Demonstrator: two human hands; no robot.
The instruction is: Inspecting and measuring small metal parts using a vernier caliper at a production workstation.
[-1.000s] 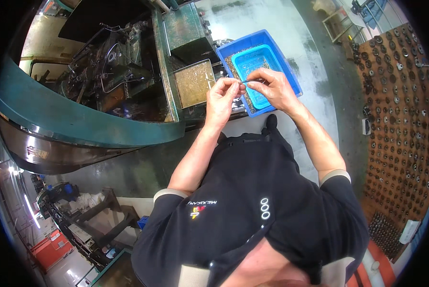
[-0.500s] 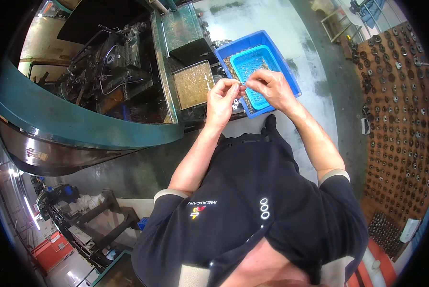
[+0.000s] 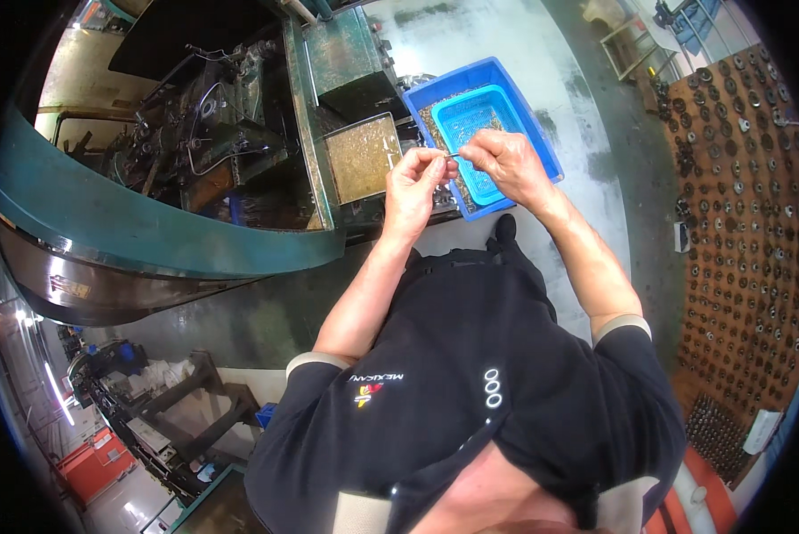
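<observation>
My left hand point(image 3: 410, 194) and my right hand point(image 3: 513, 167) meet fingertip to fingertip over the near part of a light blue perforated basket point(image 3: 459, 126). A small, thin, dark metallic piece point(image 3: 454, 156) spans the gap between them, pinched at each end by thumb and fingers; its exact kind is too small to make out. The basket sits inside a larger blue plastic bin point(image 3: 544, 133), where many tiny metal bits lie around it.
Left of my hands stands a green machine point(image 3: 163, 233) with an open, oily interior. A shallow metal tray point(image 3: 361, 160) juts from it beside the bin. At far right, a brown board point(image 3: 733, 240) holds rows of round metal parts. My shoe point(image 3: 504, 229) is just below the bin.
The fingers of my right hand have curled in more tightly, and the hand has turned slightly. More of the thin piece now shows between the fingertips. My left hand is nearly still.
</observation>
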